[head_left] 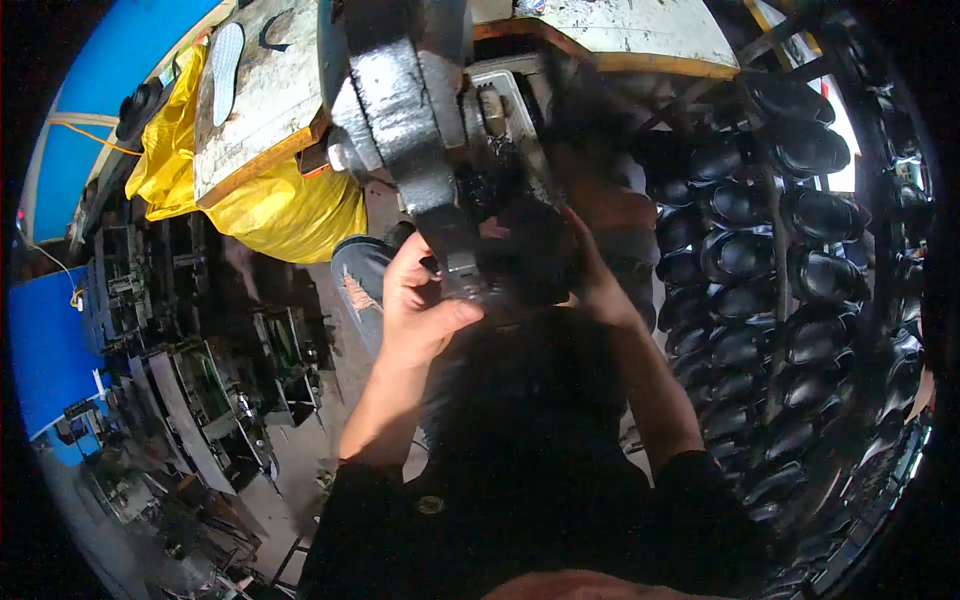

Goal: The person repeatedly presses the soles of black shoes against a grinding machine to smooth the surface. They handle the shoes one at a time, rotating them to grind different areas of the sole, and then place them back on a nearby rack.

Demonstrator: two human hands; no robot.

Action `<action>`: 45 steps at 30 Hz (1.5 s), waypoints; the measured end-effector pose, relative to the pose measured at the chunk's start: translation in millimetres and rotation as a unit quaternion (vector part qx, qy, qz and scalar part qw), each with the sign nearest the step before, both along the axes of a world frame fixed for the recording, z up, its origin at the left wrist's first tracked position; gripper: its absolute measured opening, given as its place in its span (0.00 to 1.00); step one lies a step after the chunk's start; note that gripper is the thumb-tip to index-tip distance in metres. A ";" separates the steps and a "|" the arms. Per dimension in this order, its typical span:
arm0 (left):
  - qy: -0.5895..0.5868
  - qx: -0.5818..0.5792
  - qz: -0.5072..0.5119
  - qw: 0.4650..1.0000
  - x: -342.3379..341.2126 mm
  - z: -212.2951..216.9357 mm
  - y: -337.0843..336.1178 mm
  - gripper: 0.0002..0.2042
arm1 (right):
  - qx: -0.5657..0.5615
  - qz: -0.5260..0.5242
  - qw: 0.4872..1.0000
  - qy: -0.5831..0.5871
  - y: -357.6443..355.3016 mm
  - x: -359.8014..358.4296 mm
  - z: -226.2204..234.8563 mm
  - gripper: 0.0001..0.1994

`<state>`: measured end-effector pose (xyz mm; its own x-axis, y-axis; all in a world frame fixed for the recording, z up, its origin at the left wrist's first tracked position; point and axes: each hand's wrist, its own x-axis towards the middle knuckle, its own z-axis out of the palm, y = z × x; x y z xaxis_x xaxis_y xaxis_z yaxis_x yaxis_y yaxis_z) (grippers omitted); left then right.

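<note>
We hold a black shoe [530, 262] against the grey machine arm [420, 150], left hand [420, 300] clamped on its near side, right hand [598, 275] wrapped behind. Our fingers sit close to the metal; a slip could likely pinch them. A yellow bag [270, 210] hangs upper left beside a blue panel [45, 350]; shoes [790, 280] fill the rack on our right.

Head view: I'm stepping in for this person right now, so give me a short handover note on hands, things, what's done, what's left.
Left hand: gripping the black shoe at its left side, thumb on top.
Right hand: holding the shoe's right side.
The shoe is pressed against the grey metal machine arm.
Done: many black shoes sit on the rack to the right.
Left: this shoe is not yet racked.
</note>
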<state>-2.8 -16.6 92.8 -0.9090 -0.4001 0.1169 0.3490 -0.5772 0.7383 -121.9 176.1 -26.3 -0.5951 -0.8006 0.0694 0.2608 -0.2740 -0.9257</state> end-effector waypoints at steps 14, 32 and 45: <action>-0.051 -0.120 -0.030 0.991 -1.5 8.7 -7.6 0.25 | 0.035 -0.003 0.997 -0.067 24.4 -15.3 17.2 0.56; -0.009 0.031 -0.018 0.999 0.9 -1.1 5.8 0.27 | 0.155 -0.194 0.914 0.322 103.2 -102.8 119.3 0.57; -0.021 0.229 -0.009 0.973 20.9 -53.2 0.7 0.26 | 0.108 -0.206 0.951 0.205 59.0 -60.4 204.6 0.60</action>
<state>18.1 -15.9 39.6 -0.9164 -0.3857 -0.1069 0.3113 -0.8548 0.4152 -182.3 235.1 178.3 -0.8199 -0.5273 0.2230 -0.2215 -0.0670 -0.9729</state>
